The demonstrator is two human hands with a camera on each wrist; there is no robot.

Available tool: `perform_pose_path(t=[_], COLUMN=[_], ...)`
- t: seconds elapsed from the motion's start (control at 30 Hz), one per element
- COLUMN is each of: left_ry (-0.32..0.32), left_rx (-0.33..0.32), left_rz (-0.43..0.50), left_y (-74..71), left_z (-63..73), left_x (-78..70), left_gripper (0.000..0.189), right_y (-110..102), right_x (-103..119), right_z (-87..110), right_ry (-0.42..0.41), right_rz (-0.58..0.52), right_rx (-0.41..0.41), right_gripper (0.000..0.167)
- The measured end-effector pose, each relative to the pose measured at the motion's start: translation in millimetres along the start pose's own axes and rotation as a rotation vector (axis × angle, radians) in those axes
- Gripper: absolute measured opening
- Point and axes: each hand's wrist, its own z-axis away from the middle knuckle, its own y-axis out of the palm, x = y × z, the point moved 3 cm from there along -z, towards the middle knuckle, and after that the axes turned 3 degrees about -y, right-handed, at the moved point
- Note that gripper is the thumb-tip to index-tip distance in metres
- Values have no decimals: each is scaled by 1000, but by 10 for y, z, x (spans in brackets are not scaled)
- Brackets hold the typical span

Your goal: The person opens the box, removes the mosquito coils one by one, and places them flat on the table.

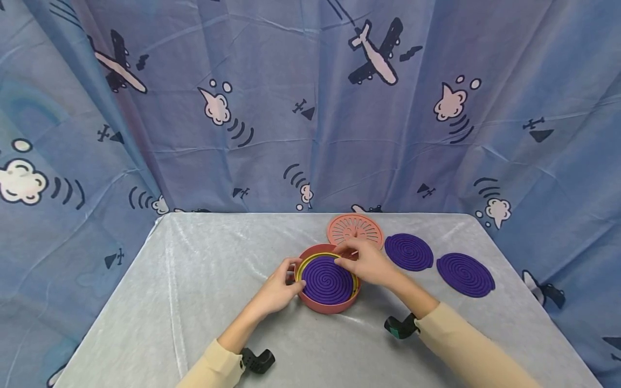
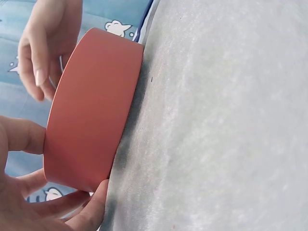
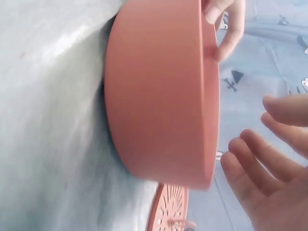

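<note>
A round coral box (image 1: 326, 309) stands on the table with a purple spiral mosquito coil (image 1: 327, 281) lying inside it. A yellow ring (image 1: 357, 286) shows between the coil and the box wall. My left hand (image 1: 277, 290) holds the box at its left side, thumb over the rim and fingers around the outer wall. Above the far right rim hovers my right hand (image 1: 367, 262), its fingers loosely bent; in the right wrist view this right hand (image 3: 269, 178) is apart from the box wall (image 3: 154, 96) and holds nothing.
Behind the box lies a coral slotted lid (image 1: 343, 230) with a small knob. Two more purple mosquito coils, one nearer (image 1: 409, 252) and one farther right (image 1: 466, 275), lie flat on the white-covered table (image 1: 218, 258). A blue printed curtain (image 1: 271, 134) hangs behind.
</note>
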Motion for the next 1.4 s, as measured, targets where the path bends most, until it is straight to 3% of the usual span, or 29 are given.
perform_pose_path(t=[0.2,0.63,0.93,1.4], left_ry=[-14,-6,-21,-23], left_rx=[5,8,6,-1], left_rz=[-4,-3,2,-11], left_y=[-19,-10,-11,2], left_z=[10,-10,-5,2], left_x=[-5,-3,-2,-2], left_gripper=[52,52,52,52], right_y=[182,434,494,385], right_x=[29,0,-43,-50], right_z=[-120,-273,-301,-254], right_ry=[-38,8,46,-15], right_rz=[26,88,128,0], right_rx=[39,73,91,100], right_gripper=[25,26,26,23])
